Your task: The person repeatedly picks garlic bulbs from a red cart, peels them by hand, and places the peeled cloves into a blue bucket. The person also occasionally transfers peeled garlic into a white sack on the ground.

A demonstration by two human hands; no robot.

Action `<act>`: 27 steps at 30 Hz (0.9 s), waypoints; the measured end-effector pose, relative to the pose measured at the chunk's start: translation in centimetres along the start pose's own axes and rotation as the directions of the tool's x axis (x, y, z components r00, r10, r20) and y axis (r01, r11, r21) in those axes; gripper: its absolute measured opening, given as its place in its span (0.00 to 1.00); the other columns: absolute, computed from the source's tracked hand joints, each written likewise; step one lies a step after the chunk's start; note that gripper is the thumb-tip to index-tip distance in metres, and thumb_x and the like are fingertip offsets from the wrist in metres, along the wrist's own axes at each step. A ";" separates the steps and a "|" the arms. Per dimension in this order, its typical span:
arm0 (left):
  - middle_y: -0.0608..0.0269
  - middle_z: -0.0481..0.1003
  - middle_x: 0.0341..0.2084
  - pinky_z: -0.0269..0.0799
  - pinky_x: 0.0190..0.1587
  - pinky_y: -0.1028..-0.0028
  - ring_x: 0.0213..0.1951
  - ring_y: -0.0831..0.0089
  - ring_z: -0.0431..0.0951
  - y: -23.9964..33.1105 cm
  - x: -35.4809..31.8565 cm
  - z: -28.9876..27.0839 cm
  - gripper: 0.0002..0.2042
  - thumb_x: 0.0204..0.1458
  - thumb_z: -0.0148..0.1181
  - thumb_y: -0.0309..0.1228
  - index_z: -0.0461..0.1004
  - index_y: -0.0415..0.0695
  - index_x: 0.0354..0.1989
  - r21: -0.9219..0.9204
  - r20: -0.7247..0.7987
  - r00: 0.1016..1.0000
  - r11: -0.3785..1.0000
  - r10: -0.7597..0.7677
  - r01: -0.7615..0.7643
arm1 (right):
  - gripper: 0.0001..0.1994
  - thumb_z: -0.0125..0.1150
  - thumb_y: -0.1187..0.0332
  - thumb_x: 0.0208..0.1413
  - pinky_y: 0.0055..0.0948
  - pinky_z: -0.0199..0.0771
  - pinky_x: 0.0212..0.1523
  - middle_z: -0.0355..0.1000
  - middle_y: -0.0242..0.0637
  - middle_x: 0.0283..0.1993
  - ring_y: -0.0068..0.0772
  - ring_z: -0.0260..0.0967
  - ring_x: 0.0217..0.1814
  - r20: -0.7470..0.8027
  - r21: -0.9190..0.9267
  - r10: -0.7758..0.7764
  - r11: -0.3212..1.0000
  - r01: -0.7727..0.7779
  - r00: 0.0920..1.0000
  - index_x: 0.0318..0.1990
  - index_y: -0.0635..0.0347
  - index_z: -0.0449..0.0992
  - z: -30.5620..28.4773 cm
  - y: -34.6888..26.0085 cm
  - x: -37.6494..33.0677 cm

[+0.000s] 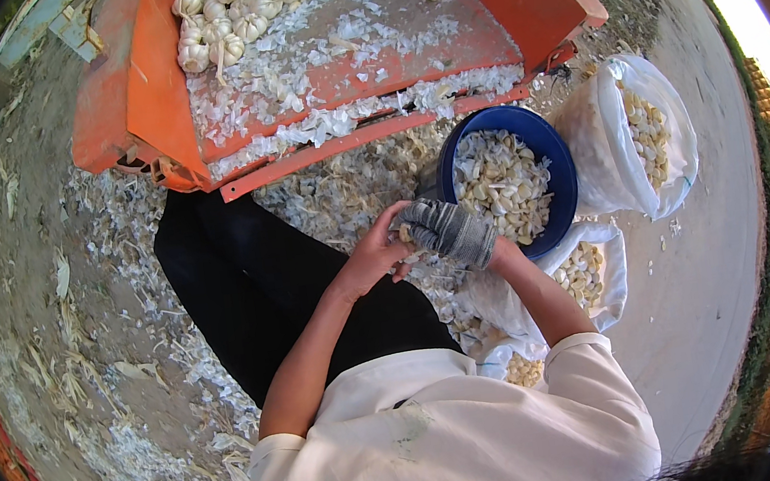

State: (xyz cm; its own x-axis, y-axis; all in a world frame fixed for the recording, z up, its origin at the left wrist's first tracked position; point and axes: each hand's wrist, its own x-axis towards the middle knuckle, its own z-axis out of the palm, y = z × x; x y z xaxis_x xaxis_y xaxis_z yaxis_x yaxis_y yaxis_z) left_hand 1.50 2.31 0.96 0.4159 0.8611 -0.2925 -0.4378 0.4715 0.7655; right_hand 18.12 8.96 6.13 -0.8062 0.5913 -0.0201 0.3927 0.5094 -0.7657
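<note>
My bare left hand (pixel 376 257) and my right hand (pixel 449 231), in a grey striped glove, meet above my lap. Both are closed around some garlic (pixel 406 235), of which only a small pale part shows between the fingers; whether it is a whole bulb or a piece is hidden. Just beyond my right hand stands a dark blue bucket (pixel 560 144), holding loose garlic cloves (pixel 500 178) mixed with papery skins.
Ahead is an orange metal truck bed (pixel 158 95) with whole garlic bulbs (pixel 232 14) and scattered skins. A white sack (pixel 589 143) of cloves stands right of the bucket, another open sack (pixel 615 294) nearer me. Skins litter the ground (pixel 122 369).
</note>
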 end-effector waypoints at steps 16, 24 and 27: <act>0.63 0.69 0.30 0.65 0.24 0.79 0.23 0.80 0.68 0.9 -0.5 0.7 0.33 0.52 0.54 0.27 0.42 0.51 0.64 0.057 0.056 0.998 0.998 0.016 -0.019 | 0.12 0.55 0.71 0.52 0.19 0.68 0.37 0.69 0.28 0.38 0.18 0.66 0.37 0.064 0.913 0.476 0.328 -0.244 0.877 0.45 0.58 0.68 1.8 2.5 -2.3; 0.63 0.67 0.28 0.64 0.25 0.79 0.24 0.80 0.68 0.4 -0.1 0.5 0.24 0.52 0.52 0.25 0.54 0.46 0.57 0.063 0.021 1.000 0.998 0.011 -0.013 | 0.15 0.57 0.70 0.49 0.20 0.73 0.31 0.71 0.32 0.37 0.24 0.69 0.33 -0.052 0.999 0.621 0.020 0.050 0.782 0.45 0.58 0.69 1.4 1.7 -3.4; 0.63 0.66 0.29 0.64 0.25 0.81 0.24 0.82 0.67 0.9 0.0 1.2 0.21 0.51 0.49 0.22 0.56 0.43 0.54 0.143 -0.025 1.000 0.990 0.002 0.002 | 0.11 0.55 0.69 0.50 0.20 0.72 0.27 0.71 0.33 0.37 0.23 0.69 0.34 -0.016 0.966 0.663 -0.183 0.183 0.749 0.43 0.57 0.70 0.5 1.8 -4.6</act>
State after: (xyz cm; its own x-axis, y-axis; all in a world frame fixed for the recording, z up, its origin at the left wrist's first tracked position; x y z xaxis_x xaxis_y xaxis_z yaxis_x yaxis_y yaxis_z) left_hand 2.09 2.49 2.31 0.3953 0.8663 -0.3054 -0.3182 0.4410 0.8392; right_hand 22.34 6.83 4.54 -0.3361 0.7903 -0.5124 -0.6470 -0.5890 -0.4841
